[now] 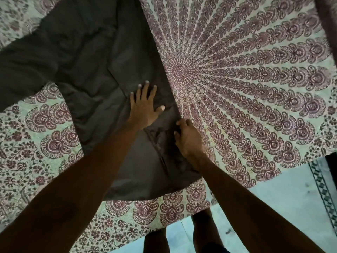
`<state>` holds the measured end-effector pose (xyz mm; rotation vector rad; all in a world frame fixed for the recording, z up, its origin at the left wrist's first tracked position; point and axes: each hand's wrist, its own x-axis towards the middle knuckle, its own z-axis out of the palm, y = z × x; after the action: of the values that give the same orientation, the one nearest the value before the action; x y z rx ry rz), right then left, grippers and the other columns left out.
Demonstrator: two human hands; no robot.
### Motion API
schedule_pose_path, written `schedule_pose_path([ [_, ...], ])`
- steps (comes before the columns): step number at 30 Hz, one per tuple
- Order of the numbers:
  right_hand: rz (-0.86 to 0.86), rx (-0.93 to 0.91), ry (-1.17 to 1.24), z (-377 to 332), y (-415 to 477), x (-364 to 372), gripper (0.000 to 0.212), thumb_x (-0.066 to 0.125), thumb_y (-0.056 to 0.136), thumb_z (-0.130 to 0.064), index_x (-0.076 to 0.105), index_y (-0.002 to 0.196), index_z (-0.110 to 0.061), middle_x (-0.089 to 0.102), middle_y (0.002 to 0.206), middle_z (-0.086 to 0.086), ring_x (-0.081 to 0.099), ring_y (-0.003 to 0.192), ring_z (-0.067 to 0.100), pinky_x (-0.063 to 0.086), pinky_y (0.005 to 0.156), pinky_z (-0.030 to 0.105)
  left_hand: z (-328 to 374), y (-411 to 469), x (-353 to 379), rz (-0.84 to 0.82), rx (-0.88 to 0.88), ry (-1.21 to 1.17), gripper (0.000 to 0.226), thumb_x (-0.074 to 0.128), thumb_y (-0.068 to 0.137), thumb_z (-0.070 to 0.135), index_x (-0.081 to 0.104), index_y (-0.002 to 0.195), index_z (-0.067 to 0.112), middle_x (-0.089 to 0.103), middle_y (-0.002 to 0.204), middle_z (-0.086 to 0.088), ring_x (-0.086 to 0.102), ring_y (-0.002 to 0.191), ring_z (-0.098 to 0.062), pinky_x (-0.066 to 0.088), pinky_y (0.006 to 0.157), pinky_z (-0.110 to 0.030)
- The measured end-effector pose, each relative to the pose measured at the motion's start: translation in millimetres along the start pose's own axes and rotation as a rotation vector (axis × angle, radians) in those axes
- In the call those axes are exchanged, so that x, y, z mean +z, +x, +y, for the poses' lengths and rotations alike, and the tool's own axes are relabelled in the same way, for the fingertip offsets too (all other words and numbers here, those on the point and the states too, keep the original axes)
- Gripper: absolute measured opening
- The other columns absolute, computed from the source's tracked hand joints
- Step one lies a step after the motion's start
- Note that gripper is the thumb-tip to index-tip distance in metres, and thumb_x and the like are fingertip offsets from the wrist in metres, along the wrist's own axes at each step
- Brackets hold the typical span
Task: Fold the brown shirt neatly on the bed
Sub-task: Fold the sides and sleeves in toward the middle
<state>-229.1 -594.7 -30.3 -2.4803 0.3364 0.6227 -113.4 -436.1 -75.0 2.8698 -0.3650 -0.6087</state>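
Shirt [87, 57] is pressed by flat, spread left hand [145, 106]; its edge is pinched by curled right hand [187, 137]; patterned bedsheet [255, 79] is spread beneath.

- Dim, flat light; colours muted, greenish.
- The brown shirt [87, 57] shows little detail in its dark folds.
- Wide-angle bending stretches the edges; upper left is soft.

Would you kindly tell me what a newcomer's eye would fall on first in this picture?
The bedsheet, with its purple pattern fanning out from a centre, fills the right of the view. On its left part lies the brown shirt, one sleeve stretched towards the left edge. At the middle, the left hand presses flat on the shirt while the right hand pinches its right edge.
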Motion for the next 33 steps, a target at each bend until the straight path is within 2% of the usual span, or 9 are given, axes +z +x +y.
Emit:
schedule_pose_path([
  [3,-0.215,0.089,-0.208,-22.0,29.4,-6.9,0.052,0.063,0.088,-0.022,0.041,0.135,-0.015,0.051,0.129,0.011,0.059,0.110,0.032,0.051,0.088,0.042,-10.3,3.4,-8.8,0.024,0.036,-0.068,0.068,0.050,0.091,0.051,0.028,0.149,0.025,0.020,0.159,-0.006,0.023,0.143,-0.032,0.022,0.113,-0.054],
  [5,-0.270,0.167,-0.328,-35.2,46.6,-14.2,0.040,0.058,0.091,-0.019,0.049,0.130,-0.011,0.057,0.125,0.011,0.060,0.110,0.031,0.052,0.091,0.041,-19.1,13.5,-23.6,0.134,0.009,-0.118,0.061,0.055,0.090,0.042,0.035,0.145,0.023,0.030,0.153,-0.005,0.033,0.137,-0.030,0.029,0.110,-0.049],
  [8,-0.221,0.164,-0.362,-56.5,77.0,-24.9,0.028,0.057,0.089,-0.012,0.061,0.116,-0.008,0.063,0.117,0.011,0.063,0.107,0.031,0.052,0.087,0.037,-40.6,38.2,-42.0,0.234,-0.096,-0.089,0.072,0.056,0.089,0.044,0.026,0.150,0.021,0.021,0.159,-0.005,0.023,0.144,-0.030,0.024,0.116,-0.049],
  [10,-0.149,0.071,-0.367,-82.7,109.0,-31.4,0.032,0.057,0.089,-0.013,0.058,0.121,-0.012,0.061,0.120,0.010,0.062,0.109,0.030,0.051,0.086,0.037,-61.7,60.7,-50.9,0.224,-0.152,-0.065,0.079,0.050,0.089,0.053,0.016,0.154,0.021,0.012,0.162,-0.006,0.012,0.148,-0.030,0.016,0.119,-0.050],
  [14,-0.120,-0.203,-0.318,-136.4,177.6,-42.6,0.077,0.073,0.076,-0.012,0.035,0.144,-0.020,0.038,0.143,0.014,0.049,0.124,0.035,0.050,0.093,0.041,-94.3,92.1,-53.5,0.111,-0.158,-0.067,0.078,0.046,0.090,0.058,0.014,0.154,0.027,0.014,0.162,-0.001,0.017,0.146,-0.030,0.021,0.116,-0.052],
  [18,-0.163,-0.206,-0.438,-168.4,235.1,-53.6,0.095,0.073,0.078,-0.013,0.014,0.152,-0.027,0.019,0.153,0.013,0.046,0.127,0.038,0.049,0.094,0.044,-107.1,101.2,-58.7,0.209,-0.165,-0.152,0.057,0.047,0.093,0.047,0.032,0.146,0.029,0.032,0.153,0.005,0.033,0.135,-0.024,0.028,0.107,-0.045],
  [24,-0.148,-0.095,-0.441,-189.0,272.9,-60.5,0.063,0.066,0.083,-0.019,0.037,0.139,-0.029,0.049,0.133,0.011,0.060,0.110,0.035,0.051,0.087,0.042,-139.2,120.0,-81.3,0.299,-0.083,-0.237,0.039,0.046,0.097,0.037,0.051,0.134,0.026,0.046,0.137,0.004,0.043,0.125,-0.022,0.032,0.102,-0.040],
  [29,0.019,-0.189,-0.418,-243.8,274.6,-45.5,0.029,0.054,0.089,-0.024,0.059,0.115,-0.010,0.063,0.117,0.016,0.062,0.108,0.037,0.050,0.087,0.040,-209.0,135.4,-121.0,0.525,-0.373,-0.264,0.037,0.055,0.089,0.020,0.054,0.126,0.021,0.050,0.130,-0.005,0.046,0.121,-0.030,0.034,0.099,-0.045],
  [33,-0.086,-0.258,-0.287,-291.3,248.4,-5.3,0.033,0.050,0.092,-0.041,0.064,0.102,-0.012,0.067,0.109,0.014,0.062,0.106,0.035,0.051,0.086,0.039,-290.6,148.7,-140.7,0.394,-0.496,-0.129,0.054,0.051,0.094,0.025,0.035,0.144,0.014,0.038,0.148,-0.013,0.032,0.138,-0.034,0.023,0.112,-0.049],
])
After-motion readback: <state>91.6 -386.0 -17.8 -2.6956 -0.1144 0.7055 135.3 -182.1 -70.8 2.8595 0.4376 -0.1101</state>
